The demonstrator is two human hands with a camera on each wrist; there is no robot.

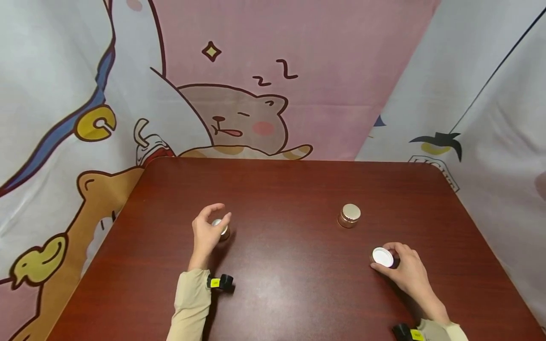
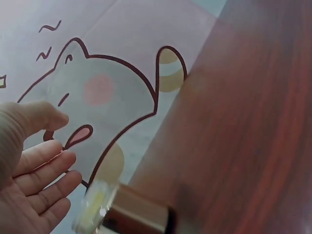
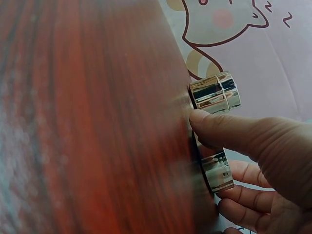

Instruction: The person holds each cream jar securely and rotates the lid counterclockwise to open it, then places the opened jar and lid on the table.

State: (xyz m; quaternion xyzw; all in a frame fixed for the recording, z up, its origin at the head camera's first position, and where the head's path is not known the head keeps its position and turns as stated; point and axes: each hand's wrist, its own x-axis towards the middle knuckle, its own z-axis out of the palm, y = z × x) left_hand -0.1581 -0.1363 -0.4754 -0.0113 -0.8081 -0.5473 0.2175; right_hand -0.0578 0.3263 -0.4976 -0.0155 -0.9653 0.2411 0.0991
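My left hand hovers over a small gold jar with a white top on the left of the table, thumb and fingers spread apart. In the left wrist view the jar shows a shiny gold body and a clear, glassy neck, below the fingers and apart from them. On the right, my right hand grips a round gold lid between thumb and fingers, its white inside facing up. The right wrist view shows the lid's shiny gold side low at the tabletop, partly hidden by the thumb.
Behind the right hand stands another gold jar with its gold top on. The dark red-brown wooden table reaches back to a cartoon-printed cloth. Dark wrist cameras sit on both wrists.
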